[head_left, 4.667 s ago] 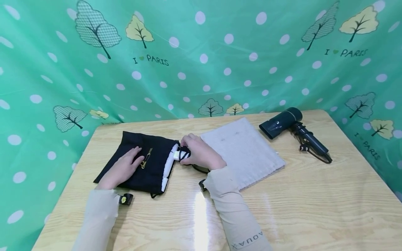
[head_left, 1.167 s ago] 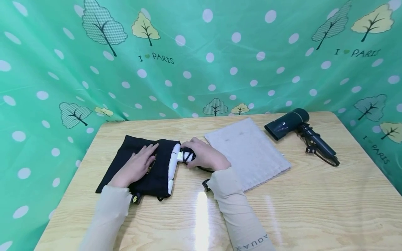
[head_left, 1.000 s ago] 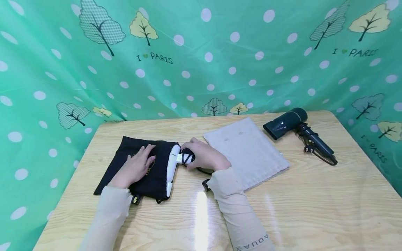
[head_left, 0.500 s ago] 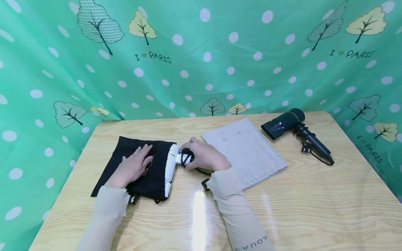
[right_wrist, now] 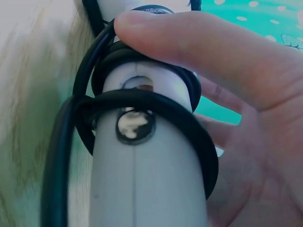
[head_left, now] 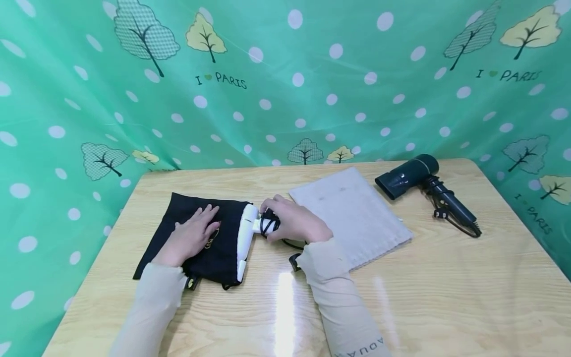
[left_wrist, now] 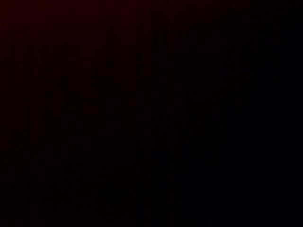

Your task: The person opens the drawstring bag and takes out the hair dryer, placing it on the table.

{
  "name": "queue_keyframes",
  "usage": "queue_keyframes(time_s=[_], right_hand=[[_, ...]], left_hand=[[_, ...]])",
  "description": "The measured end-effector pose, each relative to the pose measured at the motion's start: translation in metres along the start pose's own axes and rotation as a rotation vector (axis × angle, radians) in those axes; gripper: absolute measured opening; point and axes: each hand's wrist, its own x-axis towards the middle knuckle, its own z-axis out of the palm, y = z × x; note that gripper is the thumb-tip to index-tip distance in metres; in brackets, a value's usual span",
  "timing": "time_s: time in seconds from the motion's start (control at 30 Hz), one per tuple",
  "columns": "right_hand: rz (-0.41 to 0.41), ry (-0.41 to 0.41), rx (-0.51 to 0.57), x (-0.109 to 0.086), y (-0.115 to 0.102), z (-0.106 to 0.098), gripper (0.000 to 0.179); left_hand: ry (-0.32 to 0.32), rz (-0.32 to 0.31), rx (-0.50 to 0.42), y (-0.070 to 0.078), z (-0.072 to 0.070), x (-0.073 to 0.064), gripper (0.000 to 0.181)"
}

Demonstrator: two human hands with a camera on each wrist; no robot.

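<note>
A black drawstring bag [head_left: 183, 212] with a gold print lies flat on the table at the left. My left hand [head_left: 189, 238] rests on top of it, fingers extended, partly covering the print. Along the bag's right-hand mouth shows the white body of a hair dryer [head_left: 245, 238]; the rest of it is hidden inside. My right hand [head_left: 294, 220] grips its white handle, which sticks out to the right. In the right wrist view, black cord [right_wrist: 156, 101] is looped around the white handle [right_wrist: 147, 184], and my thumb [right_wrist: 189, 38] lies across it. The left wrist view is dark.
A folded grey towel [head_left: 352, 218] lies just right of my right hand, partly behind my sleeve. Farther back at the right is a dark green hair dryer [head_left: 408, 176] with its cord wound on the handle. A green patterned curtain [head_left: 267, 74] stands behind the wooden table [head_left: 437, 297].
My left hand has moved farther onto the bag, over its print. More of the white hair dryer's body shows at the mouth. My right hand keeps its grip on the handle.
</note>
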Motion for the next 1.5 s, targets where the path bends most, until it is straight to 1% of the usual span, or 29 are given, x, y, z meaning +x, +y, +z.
queue_keyframes(time_s=[0.2,0.3,0.47,0.67,0.77,0.9,1.13,1.33,1.5], right_hand=[[0.002,-0.021,0.020,-0.002,0.001,0.000,0.053],[0.005,-0.028,0.016,-0.002,0.000,0.001,0.053],[-0.008,-0.042,0.010,0.000,-0.004,0.003,0.054],[0.016,-0.042,-0.008,0.002,-0.007,0.004,0.056],[0.017,-0.040,-0.008,0.002,-0.007,0.004,0.057],[0.031,-0.054,-0.008,0.001,-0.006,0.004,0.057],[0.075,-0.066,-0.001,-0.005,-0.004,0.001,0.057],[0.089,-0.068,0.043,-0.010,-0.003,-0.001,0.056],[0.159,-0.091,0.080,-0.015,-0.001,-0.003,0.057]], left_hand=[[0.007,-0.013,0.000,0.001,0.002,-0.001,0.055],[0.013,-0.022,-0.002,-0.001,0.004,-0.004,0.056],[0.021,-0.041,0.031,-0.008,0.006,-0.011,0.057],[0.037,-0.039,0.040,-0.011,0.002,-0.012,0.059],[0.039,-0.065,0.071,-0.013,0.000,-0.013,0.058],[0.018,-0.095,0.097,-0.018,0.001,-0.014,0.058],[0.000,-0.093,0.072,-0.015,0.000,-0.010,0.058],[-0.019,-0.099,0.059,-0.012,-0.002,-0.007,0.059],[-0.019,-0.089,0.067,-0.010,-0.001,-0.004,0.059]])
